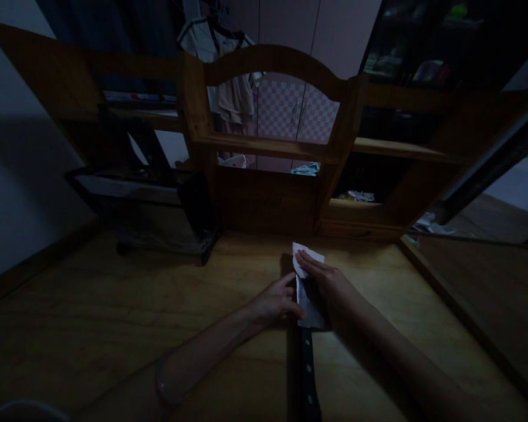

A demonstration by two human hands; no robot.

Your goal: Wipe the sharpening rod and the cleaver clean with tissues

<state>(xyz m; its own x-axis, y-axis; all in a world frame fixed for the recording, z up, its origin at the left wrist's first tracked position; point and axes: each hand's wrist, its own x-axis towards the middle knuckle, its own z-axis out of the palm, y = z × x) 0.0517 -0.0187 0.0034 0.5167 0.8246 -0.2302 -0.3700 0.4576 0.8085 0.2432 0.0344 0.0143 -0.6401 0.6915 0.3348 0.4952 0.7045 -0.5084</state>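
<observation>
A cleaver [309, 310] with a broad blade and a black riveted handle lies over the wooden surface, its handle pointing toward me. My left hand [276, 303] grips the left edge of the blade, thumb on top near the handle and fingers at the side. Over the far end of the blade lies a white paper tissue [308, 256]. My right hand [330, 281] presses that tissue down with its fingers, and the wrist comes in from the right. Part of the blade's right side is hidden under my right hand.
A dark knife rack [154, 205] holding black-handled items stands at the back left. Behind it rises a wooden shelf unit [268, 149] with a small drawer [361, 232]. A raised wooden edge [462, 316] runs along the right. Clothes [233, 88] hang beyond the shelf.
</observation>
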